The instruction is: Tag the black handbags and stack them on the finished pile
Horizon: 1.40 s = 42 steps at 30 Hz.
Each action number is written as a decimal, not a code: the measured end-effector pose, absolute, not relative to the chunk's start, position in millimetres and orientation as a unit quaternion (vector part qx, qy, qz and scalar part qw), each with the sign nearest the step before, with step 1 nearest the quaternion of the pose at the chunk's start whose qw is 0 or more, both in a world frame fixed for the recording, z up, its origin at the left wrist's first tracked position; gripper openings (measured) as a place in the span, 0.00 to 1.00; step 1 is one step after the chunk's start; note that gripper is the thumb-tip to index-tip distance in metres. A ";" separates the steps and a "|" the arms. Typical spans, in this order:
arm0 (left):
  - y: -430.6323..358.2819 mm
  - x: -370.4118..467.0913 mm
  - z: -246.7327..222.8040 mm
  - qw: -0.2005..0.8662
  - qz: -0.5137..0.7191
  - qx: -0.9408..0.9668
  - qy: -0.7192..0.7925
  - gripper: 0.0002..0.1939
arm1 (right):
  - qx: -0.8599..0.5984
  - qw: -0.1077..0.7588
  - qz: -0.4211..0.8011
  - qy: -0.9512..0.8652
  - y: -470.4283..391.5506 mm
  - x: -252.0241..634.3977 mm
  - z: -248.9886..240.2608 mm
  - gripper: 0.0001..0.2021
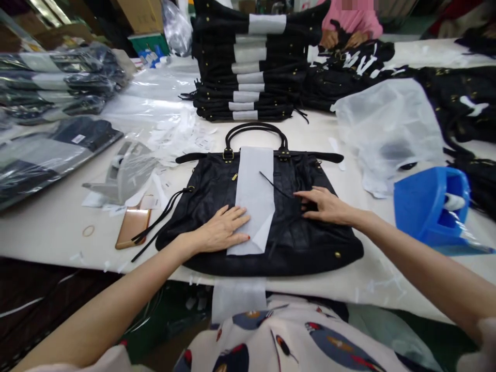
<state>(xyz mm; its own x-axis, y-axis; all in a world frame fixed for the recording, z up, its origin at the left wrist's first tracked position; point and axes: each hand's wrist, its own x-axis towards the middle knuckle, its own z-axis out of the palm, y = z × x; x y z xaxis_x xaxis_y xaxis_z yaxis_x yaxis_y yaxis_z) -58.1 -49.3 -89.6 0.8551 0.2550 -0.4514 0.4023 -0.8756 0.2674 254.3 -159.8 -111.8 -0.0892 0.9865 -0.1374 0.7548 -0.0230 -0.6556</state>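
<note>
A black leather handbag [302, 237] lies flat on the table, its twin handles [256, 129] pointing away from me. Down its middle runs a strip of white paper [253, 191], one lower corner folded over. My left hand [222, 230] rests flat with fingers spread, partly on the paper and partly on the bag. My right hand [323, 205] is over the bag's right half, fingertips closed on a thin black cord [275, 184] whose free end crosses the paper. Black tassel cords [163, 217] hang off the bag's left side.
Behind the bag rises a stack of black bags [251, 67] with white bands. Left are plastic-wrapped bags [50, 155], a grey tape dispenser [126, 170] and a phone [134, 225]. A blue tape dispenser [430, 206] and a clear plastic bag [387, 124] are right. A co-worker [352, 23] stands behind.
</note>
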 end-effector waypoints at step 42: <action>-6.7 -35.8 -52.9 0.069 -0.092 0.958 0.263 0.21 | -0.688 -0.003 -0.038 -0.725 -190.1 179.0 -48.4 0.30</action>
<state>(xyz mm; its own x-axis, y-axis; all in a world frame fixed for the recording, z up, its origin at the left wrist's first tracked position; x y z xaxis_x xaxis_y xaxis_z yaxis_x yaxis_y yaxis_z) -35.8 -6.7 -52.9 0.8442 0.4920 -0.2129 0.5173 -0.8518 0.0826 179.0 -190.1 -48.4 -0.0529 0.9975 0.0477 0.9970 0.0500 0.0594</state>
